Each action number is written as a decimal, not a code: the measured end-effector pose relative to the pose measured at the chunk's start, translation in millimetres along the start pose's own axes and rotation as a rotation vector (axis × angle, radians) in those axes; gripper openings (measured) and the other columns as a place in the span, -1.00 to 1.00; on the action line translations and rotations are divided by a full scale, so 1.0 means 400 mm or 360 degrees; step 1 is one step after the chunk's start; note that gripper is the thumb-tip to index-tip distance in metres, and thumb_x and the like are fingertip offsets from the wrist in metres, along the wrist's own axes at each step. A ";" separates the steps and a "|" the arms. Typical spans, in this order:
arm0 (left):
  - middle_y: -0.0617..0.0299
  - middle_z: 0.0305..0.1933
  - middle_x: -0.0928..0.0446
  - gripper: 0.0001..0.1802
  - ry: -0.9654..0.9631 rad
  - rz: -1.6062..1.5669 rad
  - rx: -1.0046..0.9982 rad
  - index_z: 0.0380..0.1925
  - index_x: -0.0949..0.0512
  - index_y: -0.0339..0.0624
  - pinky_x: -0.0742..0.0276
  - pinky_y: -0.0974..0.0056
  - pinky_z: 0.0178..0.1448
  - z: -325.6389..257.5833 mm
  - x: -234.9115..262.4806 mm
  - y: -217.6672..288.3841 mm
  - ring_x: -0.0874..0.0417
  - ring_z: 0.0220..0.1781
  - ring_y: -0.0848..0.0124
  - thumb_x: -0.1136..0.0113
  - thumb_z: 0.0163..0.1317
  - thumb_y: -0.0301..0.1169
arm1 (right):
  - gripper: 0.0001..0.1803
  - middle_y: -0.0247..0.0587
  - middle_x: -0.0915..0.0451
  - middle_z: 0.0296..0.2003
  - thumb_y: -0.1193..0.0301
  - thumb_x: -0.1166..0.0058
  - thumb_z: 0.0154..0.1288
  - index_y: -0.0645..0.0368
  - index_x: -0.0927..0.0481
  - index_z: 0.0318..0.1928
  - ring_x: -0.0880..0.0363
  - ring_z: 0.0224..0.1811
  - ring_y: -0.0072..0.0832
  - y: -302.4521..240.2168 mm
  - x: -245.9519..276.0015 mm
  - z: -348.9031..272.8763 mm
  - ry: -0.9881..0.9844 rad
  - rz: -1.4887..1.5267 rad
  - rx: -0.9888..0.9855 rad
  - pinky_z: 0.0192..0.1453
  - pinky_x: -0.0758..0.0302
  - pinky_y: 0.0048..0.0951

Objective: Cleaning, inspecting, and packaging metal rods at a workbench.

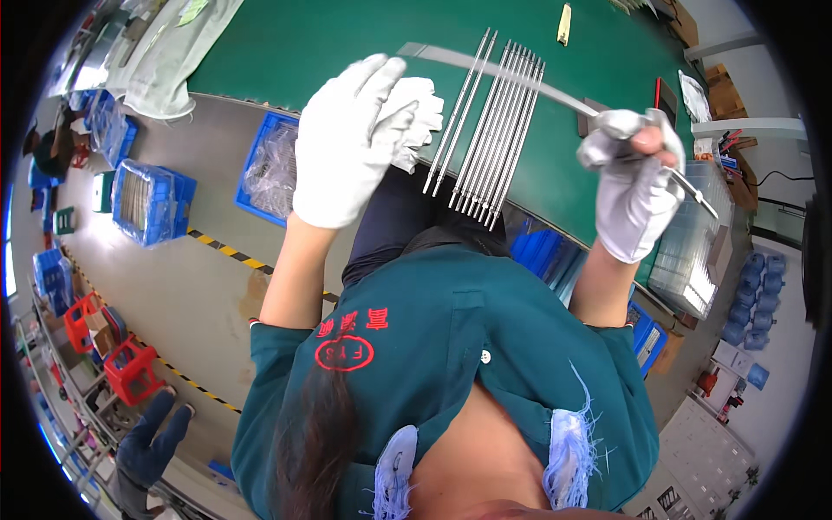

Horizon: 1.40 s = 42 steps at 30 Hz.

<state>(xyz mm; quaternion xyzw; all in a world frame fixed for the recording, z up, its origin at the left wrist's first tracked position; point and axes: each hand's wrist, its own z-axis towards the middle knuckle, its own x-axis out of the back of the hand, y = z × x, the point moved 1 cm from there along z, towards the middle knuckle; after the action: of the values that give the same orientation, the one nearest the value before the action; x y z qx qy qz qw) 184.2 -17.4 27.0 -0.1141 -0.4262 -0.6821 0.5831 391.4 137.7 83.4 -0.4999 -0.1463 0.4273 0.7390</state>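
held rod: from where i stand, the metal rod is up in the air over the surface, slanting across above the far ends of the laid rods; its left stretch is smeared by motion.
right hand: the gloved right hand pinches that rod between thumb and fingers, with a short end poking out past the palm.
left hand: the gloved left hand is raised, fingers long and close together, against a crumpled white cloth; i can't tell whether it grips the cloth, or whether the rod's far tip touches the fingertips.
rods laid out: a close row of metal rods lies side by side, with a pair of metal rods set a little apart on its left.
step in hand: i'd judge one rod is being handled singly, perhaps wiped or checked.
next move: it seems to call for a steady pinch and a level rod, clear of the row.
edges: the near ends of the laid rods overhang the surface, above the lap, so a bump could shift them.
room: bare green lies beyond and left of the rods; on the right, a dark block and clear plastic trays crowd the right hand.
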 end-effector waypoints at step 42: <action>0.11 -0.28 -0.61 -0.61 -0.0682 -0.1678 0.1899 -0.13 -0.54 -0.28 -0.49 0.38 -0.17 -0.230 -0.110 0.040 -0.61 -0.29 0.44 0.04 0.34 -0.16 | -0.91 -0.33 -0.56 -0.29 0.40 -0.15 -0.03 0.10 -0.58 -0.46 -0.46 -0.02 -0.33 0.228 -0.082 -0.022 -0.1229 -0.1639 0.0425 0.08 -0.39 -0.32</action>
<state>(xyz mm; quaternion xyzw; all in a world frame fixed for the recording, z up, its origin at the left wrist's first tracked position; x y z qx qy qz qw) 242.9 -51.9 -50.6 0.3023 -0.8165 -0.4887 0.0549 333.4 119.3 7.6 -0.0806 -0.5674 0.1821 0.7990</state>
